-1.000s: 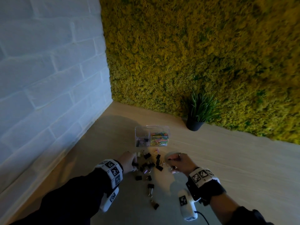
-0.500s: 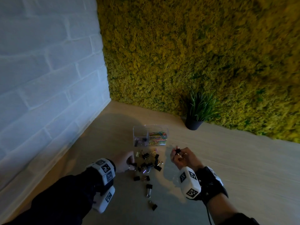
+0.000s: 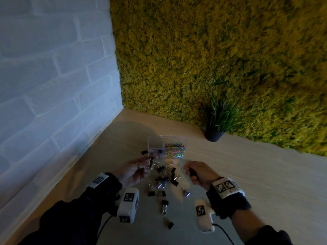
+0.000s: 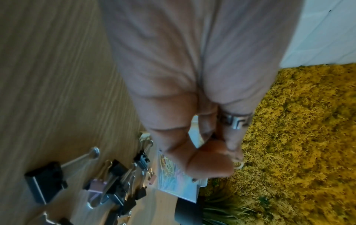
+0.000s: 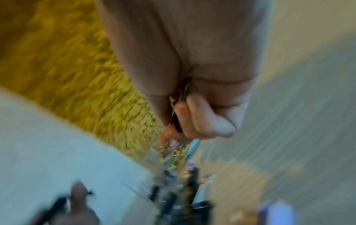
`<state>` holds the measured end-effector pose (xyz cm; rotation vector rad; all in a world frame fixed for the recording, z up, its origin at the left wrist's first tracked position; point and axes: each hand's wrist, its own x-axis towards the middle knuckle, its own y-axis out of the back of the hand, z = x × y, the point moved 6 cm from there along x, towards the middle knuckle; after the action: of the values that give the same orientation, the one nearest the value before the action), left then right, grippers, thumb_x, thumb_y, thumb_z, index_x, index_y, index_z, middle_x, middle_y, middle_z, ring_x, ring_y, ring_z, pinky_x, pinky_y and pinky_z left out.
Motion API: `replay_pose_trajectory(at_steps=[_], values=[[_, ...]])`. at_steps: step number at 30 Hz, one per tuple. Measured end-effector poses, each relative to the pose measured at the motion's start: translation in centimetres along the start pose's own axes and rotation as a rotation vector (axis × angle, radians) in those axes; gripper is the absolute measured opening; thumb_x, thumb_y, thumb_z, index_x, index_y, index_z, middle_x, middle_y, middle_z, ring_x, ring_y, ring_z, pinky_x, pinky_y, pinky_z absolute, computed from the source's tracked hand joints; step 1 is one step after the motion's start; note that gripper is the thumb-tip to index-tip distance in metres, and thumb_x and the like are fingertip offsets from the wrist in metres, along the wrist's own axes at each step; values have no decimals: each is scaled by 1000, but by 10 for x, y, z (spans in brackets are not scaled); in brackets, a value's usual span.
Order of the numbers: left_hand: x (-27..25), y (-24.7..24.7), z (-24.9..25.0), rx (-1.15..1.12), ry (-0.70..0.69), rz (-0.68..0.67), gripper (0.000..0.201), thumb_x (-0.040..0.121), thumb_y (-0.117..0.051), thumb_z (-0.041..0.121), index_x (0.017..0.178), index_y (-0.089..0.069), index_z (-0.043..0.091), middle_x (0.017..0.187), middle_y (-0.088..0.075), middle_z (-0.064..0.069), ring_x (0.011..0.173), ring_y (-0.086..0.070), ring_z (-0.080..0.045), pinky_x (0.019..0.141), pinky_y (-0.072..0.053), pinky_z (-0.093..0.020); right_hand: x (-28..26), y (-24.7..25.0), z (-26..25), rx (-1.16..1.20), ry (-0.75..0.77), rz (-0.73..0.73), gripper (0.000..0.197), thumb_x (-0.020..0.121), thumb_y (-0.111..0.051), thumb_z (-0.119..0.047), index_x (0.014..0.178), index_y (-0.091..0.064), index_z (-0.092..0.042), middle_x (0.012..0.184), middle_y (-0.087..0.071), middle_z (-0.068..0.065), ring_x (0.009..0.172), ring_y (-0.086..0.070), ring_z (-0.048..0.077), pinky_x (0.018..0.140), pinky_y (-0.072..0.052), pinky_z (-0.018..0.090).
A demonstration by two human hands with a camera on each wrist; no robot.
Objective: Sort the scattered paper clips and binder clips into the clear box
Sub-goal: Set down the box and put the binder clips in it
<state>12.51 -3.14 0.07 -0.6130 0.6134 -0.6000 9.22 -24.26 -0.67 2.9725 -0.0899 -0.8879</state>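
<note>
The clear box (image 3: pixel 154 140) stands on the table with colourful paper clips (image 3: pixel 175 149) in its right half and a few binder clips (image 3: pixel 158 152) in its left half. My left hand (image 3: pixel 148 161) hovers just in front of the box, palm turned up, pinching binder clips (image 3: pixel 152 160) with silver handles. In the left wrist view its fingers (image 4: pixel 233 146) curl tightly. My right hand (image 3: pixel 188 169) hangs right of the pile and grips a black binder clip (image 3: pixel 192 172), also seen as a dark binder clip (image 5: pixel 177 120) between its curled fingers. Several binder clips (image 3: pixel 165 178) lie scattered between the hands.
A small potted plant (image 3: pixel 216 124) stands behind the box to the right, against the moss wall (image 3: pixel 212 59). A white brick wall (image 3: pixel 53 85) runs along the left. More loose clips (image 3: pixel 164 206) trail toward me. One black clip (image 3: pixel 144 152) sits left of the box.
My left hand has lifted off the pile with clips and turned palm up toward the box. My right hand has rolled over and kept its black clip.
</note>
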Motion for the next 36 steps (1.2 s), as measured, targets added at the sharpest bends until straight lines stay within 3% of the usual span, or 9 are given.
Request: replay_pose_trajectory(at_steps=[3, 5, 9, 11, 19, 24, 26, 30, 36], values=[[3, 2, -6, -13, 71, 71, 35, 61, -79, 7, 93, -68, -1, 66, -56, -8, 45, -49, -9, 41, -44, -18, -6, -4, 4, -839, 71, -70, 28, 92, -53, -34, 66, -46, -24, 63, -47, -3, 47, -42, 6, 44, -33, 17], [3, 5, -8, -13, 100, 139, 18, 74, -55, 8, 87, -64, 1, 62, -52, -7, 42, -44, -8, 38, -38, -15, -10, -7, 11, -1086, 89, -106, 33, 79, -68, -42, 65, -41, -28, 75, -55, -5, 71, -52, 11, 61, -39, 22], [4, 9, -13, -136, 150, 140, 16, 65, -69, 19, 59, -59, 8, 52, -43, -1, 38, -39, -9, 33, -34, -16, -10, -14, 21, -1189, 117, -134, 39, 73, -75, -34, 61, -39, -26, 86, -62, 4, 85, -56, 17, 71, -40, 28], [5, 16, -14, -103, 172, 240, 36, 87, -47, 25, 54, -48, 12, 46, -36, 2, 33, -35, -8, 31, -26, -14, -9, -16, 21, -1229, 161, -130, 38, 83, -65, -28, 58, -37, -27, 85, -61, 8, 86, -58, 18, 71, -38, 25], [2, 31, 34, 358, 11, 488, 32, 99, -30, 5, 83, -57, 4, 50, -44, 1, 33, -39, -5, 31, -28, -13, -16, -24, 19, -1341, 238, -123, 30, 87, -53, -20, 65, -34, -20, 88, -42, 8, 79, -43, 17, 67, -31, 25], [2, 30, 55, 1388, 52, 453, 27, 99, -36, 22, 78, -51, 12, 86, -51, -6, 88, -56, -26, 63, -36, -24, -7, -5, 21, -1131, 183, -112, 36, 91, -50, -27, 56, -42, -29, 72, -54, 0, 70, -51, 15, 67, -41, 22], [2, 29, 44, 1630, 149, 381, 31, 92, -49, 42, 94, -54, 12, 88, -51, -2, 85, -52, -20, 61, -33, -20, -6, -1, 17, -808, 113, -105, 31, 91, -50, -21, 60, -47, -23, 61, -51, -6, 54, -48, 5, 50, -42, 13], [9, 28, 22, 1771, 168, 295, 40, 82, -66, 37, 112, -48, 18, 94, -46, 3, 85, -47, -13, 66, -37, -23, -2, -2, 9, 244, -20, -42, 28, 88, -41, -9, 60, -40, -15, 48, -46, -3, 41, -40, 10, 33, -29, 16], [18, 27, 11, 1885, 105, 263, 22, 89, -57, 27, 79, -39, 21, 76, -44, 8, 78, -46, -13, 65, -34, -21, 2, -22, -9, 806, -70, -117, 22, 88, -37, -16, 73, -48, -5, 54, -58, 7, 38, -52, 11, 29, -35, 14]])
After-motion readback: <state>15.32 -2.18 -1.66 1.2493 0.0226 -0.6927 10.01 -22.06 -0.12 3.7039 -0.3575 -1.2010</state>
